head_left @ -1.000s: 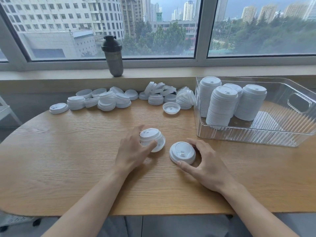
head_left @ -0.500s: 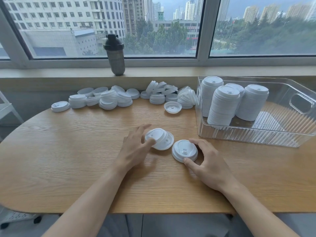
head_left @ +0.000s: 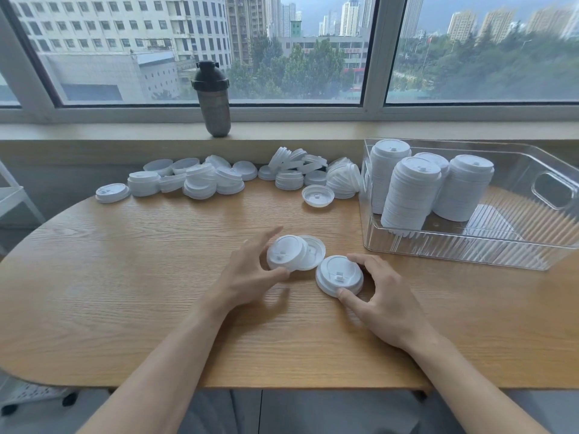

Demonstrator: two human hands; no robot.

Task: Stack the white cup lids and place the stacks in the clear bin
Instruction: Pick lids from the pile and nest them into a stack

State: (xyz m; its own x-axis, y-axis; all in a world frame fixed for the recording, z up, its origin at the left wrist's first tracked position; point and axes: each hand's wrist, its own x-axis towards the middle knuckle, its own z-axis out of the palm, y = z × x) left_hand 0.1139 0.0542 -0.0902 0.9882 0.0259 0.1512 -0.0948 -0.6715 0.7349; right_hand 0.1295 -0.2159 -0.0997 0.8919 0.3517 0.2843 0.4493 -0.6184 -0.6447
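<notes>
In the middle of the wooden table my left hand (head_left: 250, 270) grips a small tilted stack of white lids (head_left: 286, 252), thumb under its near edge and fingers behind; another lid (head_left: 315, 249) leans against that stack. Just to the right my right hand (head_left: 383, 296) pinches a short flat stack of white lids (head_left: 338, 274) by its rim. The clear bin (head_left: 470, 249) stands at the right and holds several tall lid stacks (head_left: 410, 192). Many loose lids (head_left: 200, 180) lie along the table's far edge.
A single upturned lid (head_left: 318, 195) lies left of the bin. A dark shaker bottle (head_left: 212, 100) stands on the window sill behind the table. Bare wood (head_left: 109, 261) stretches to the left of my hands. A white frame (head_left: 12, 195) shows at the far left.
The lids under my left hand have tipped over toward the right and slid apart. My right hand has closed in on its stack, which stays flat on the table.
</notes>
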